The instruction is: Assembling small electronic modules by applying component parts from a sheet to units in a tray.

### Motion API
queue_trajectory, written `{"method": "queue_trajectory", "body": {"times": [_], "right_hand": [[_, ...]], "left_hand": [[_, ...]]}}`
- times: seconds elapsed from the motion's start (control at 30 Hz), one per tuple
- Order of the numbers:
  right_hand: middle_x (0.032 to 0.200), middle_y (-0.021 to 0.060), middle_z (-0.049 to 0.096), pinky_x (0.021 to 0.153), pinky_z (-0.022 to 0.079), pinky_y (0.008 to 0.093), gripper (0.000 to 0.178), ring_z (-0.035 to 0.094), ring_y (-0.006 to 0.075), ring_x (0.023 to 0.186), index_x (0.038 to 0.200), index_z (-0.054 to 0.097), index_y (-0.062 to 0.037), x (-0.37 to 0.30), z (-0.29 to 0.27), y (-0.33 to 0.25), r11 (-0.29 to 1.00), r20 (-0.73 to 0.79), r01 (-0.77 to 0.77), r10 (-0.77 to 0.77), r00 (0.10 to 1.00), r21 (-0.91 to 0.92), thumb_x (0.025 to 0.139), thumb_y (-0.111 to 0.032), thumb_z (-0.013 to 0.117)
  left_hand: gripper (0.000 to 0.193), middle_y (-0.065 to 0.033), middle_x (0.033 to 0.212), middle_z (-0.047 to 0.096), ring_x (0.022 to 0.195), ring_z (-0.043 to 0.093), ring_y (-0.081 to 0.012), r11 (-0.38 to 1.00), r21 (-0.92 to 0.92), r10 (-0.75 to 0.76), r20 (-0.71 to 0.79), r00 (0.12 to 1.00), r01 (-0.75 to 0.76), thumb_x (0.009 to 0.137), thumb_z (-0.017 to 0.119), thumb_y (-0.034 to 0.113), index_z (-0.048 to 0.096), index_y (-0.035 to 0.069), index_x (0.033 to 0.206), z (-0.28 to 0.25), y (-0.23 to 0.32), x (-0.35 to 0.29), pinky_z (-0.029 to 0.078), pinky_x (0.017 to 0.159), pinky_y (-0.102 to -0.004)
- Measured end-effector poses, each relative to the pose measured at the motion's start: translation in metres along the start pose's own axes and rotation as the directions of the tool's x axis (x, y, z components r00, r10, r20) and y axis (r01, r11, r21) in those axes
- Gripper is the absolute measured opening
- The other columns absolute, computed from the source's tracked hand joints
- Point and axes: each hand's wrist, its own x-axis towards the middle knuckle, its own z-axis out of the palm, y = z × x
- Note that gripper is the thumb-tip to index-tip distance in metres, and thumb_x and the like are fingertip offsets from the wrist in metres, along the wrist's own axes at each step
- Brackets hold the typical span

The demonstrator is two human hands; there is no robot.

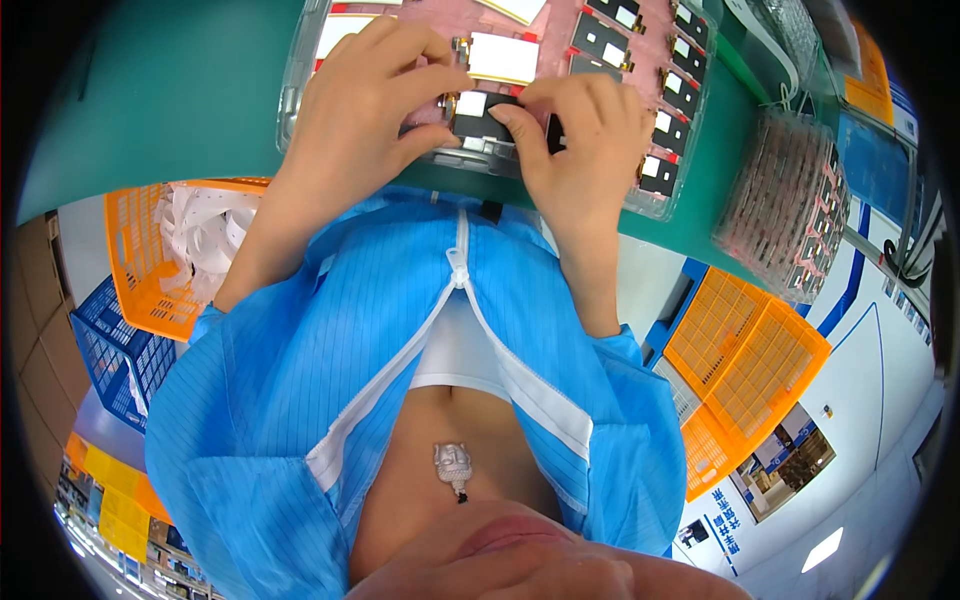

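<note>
A clear plastic tray [287,105] lies in front of me, its pink bed carrying rows of small flat parts. Both hands are over its near side, at a flat black-and-white electronic part [472,104] with a gold-coloured connector end. My left hand [365,100] has thumb and forefinger closed at that connector end. From the other side, my right hand [590,130] presses thumb and curled fingers on the black end. Just beyond lies a similar white part [503,58] with red tabs. My fingers partly hide the held part's edges.
The tray stands on a green work surface [180,90]. To its right is a stack of clear trays [785,205] with pink layers. Below the surface's edge, an orange basket [140,260] of white strips and a blue basket [120,350] are at left; an orange crate [745,345] is at right.
</note>
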Motion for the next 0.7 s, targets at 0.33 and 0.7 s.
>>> {"method": "queue_trajectory", "body": {"times": [0.33, 0.7], "right_hand": [[0.078, 0.0045, 0.065, 0.071, 0.039, 0.0359, 0.005, 0.055, 0.0235, 0.073, 0.08, 0.071, -0.0078, 0.017, -0.03, 0.031, 0.986, -0.137, -0.044, 0.067, 0.988, 0.164, 0.083, -0.011, 0.072], [0.078, 0.0045, 0.063, 0.069, 0.044, 0.0357, 0.011, 0.058, 0.0263, 0.079, 0.078, 0.068, -0.0072, 0.054, -0.036, 0.029, 0.969, 0.096, 0.014, -0.039, 0.995, 0.245, 0.072, -0.009, 0.078]], "left_hand": [[0.048, -0.0049, 0.105, 0.062, 0.094, 0.056, -0.0258, 1.0, -0.03, -0.002, 0.001, 1.0, 0.002, 0.056, 0.085, 0.009, 0.069, 0.007, 0.102, -0.004, 0.002, 0.001, 0.048, 0.08, -0.0365], [0.042, -0.0075, 0.102, 0.062, 0.093, 0.057, -0.0257, 0.955, -0.293, -0.013, 0.067, 0.998, 0.033, 0.057, 0.086, 0.012, 0.071, 0.006, 0.096, -0.032, -0.005, 0.019, 0.047, 0.077, -0.0354]]}}
